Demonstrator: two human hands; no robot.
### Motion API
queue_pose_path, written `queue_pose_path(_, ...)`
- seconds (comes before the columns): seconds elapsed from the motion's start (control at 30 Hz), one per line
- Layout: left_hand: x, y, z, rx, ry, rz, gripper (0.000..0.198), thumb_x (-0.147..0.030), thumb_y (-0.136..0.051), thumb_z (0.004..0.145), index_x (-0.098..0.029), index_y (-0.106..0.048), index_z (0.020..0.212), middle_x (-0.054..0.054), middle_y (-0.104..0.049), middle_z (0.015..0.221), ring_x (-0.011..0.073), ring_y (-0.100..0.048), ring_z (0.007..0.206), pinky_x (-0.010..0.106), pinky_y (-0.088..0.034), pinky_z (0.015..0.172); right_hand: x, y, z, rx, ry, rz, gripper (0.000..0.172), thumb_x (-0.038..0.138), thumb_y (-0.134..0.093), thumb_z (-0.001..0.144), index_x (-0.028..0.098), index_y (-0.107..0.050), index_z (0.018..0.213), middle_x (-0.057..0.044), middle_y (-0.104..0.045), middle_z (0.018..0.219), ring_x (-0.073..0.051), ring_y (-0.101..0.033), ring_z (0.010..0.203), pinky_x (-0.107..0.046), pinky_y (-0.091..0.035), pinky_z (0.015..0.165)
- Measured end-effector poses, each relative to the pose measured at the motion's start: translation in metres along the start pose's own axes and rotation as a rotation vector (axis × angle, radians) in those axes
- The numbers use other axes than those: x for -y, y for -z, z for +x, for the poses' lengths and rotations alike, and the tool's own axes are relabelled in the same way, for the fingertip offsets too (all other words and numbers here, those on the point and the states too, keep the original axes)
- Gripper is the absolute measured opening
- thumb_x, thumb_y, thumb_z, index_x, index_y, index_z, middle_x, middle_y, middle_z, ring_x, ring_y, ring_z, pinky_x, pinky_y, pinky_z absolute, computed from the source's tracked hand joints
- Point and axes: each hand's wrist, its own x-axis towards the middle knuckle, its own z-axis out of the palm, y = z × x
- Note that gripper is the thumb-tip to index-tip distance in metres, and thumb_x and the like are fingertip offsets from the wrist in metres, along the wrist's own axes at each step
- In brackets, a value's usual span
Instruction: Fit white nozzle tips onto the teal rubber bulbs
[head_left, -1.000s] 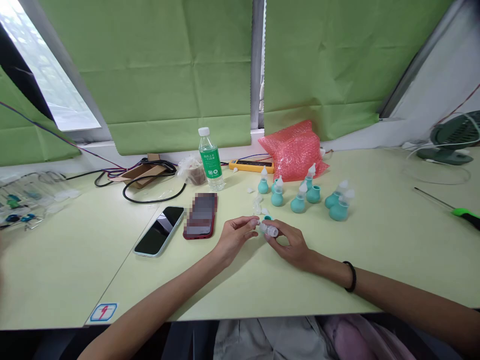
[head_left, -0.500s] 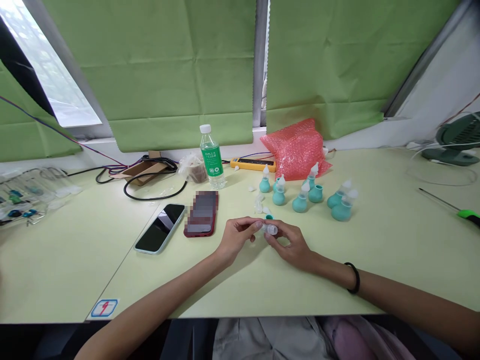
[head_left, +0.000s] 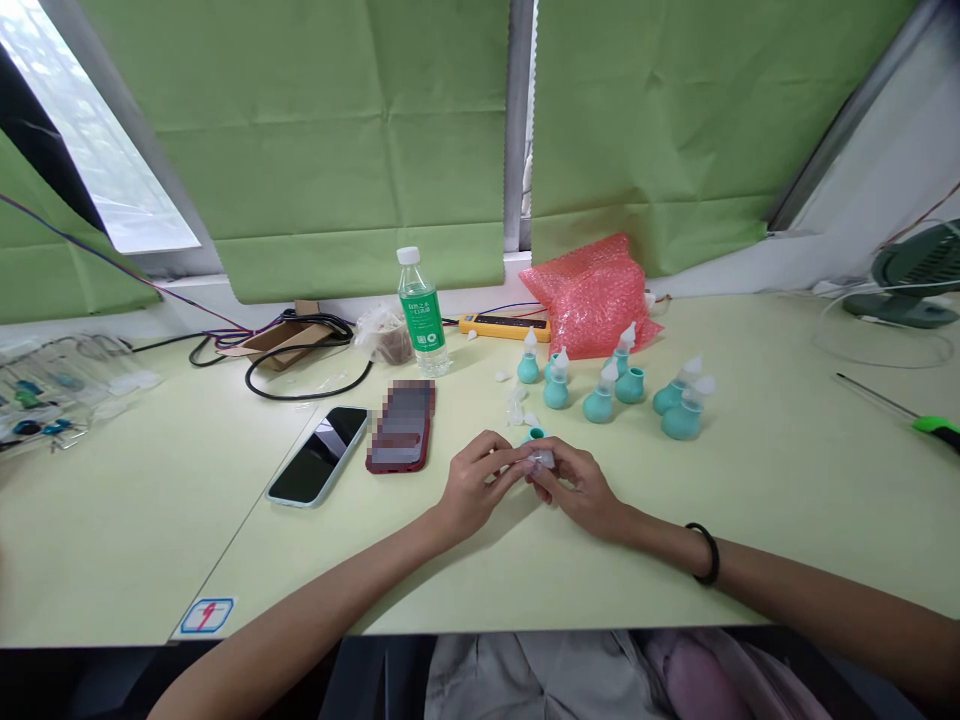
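My left hand (head_left: 480,482) and my right hand (head_left: 581,487) meet above the table, fingertips pinched together on a small clear plastic nozzle piece (head_left: 543,458). Fingers cover much of that piece. Just behind them an open-necked teal bulb (head_left: 535,434) stands, partly hidden. Several other teal bulbs with translucent tips, such as one bulb (head_left: 598,405), stand upright beyond my right hand. Among them is a bulb with no tip (head_left: 631,386). Loose translucent plastic parts (head_left: 516,408) lie just past my fingers.
Left of my hands lie a red-cased phone (head_left: 400,428) and a light-cased phone (head_left: 321,458). A water bottle (head_left: 424,318), yellow power strip (head_left: 504,327) and red bubble-wrap bag (head_left: 596,300) line the back. At far right are a screwdriver (head_left: 934,427) and a small fan (head_left: 904,285).
My left fingers have moved right, overlapping the right fingertips on the nozzle piece. The piece has turned, and its round open end no longer faces me.
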Motion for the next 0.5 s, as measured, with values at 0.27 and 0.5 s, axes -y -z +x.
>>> queue_pose_path(0.27, 0.0046, -0.0007, -0.0029, 0.061, -0.120, 0.142, 0.030, -0.010, -0.046, 0.074, -0.016, -0.052, 0.102, 0.004, -0.048, 0.073, 0.0100, -0.046, 0.067, 0.021, -0.040, 0.053, -0.0011, 0.0003, 0.0003, 0.008, -0.015, -0.016, 0.013, 0.024, -0.042, 0.079, 0.017, -0.047, 0.088, 0.001, -0.044, 0.063, -0.007, -0.042, 0.049, -0.020, -0.040, 0.046)
queue_pose_path(0.5, 0.0021, 0.0029, -0.0022, 0.109, -0.119, 0.150, 0.033, -0.015, -0.046, 0.073, -0.018, -0.050, 0.106, 0.005, -0.048, 0.075, 0.0118, -0.045, 0.069, 0.024, -0.041, 0.055, 0.0007, 0.0008, 0.0006, 0.006, 0.008, -0.065, 0.012, 0.024, -0.041, 0.079, 0.016, -0.047, 0.085, 0.002, -0.043, 0.061, -0.007, -0.041, 0.052, -0.020, -0.039, 0.049)
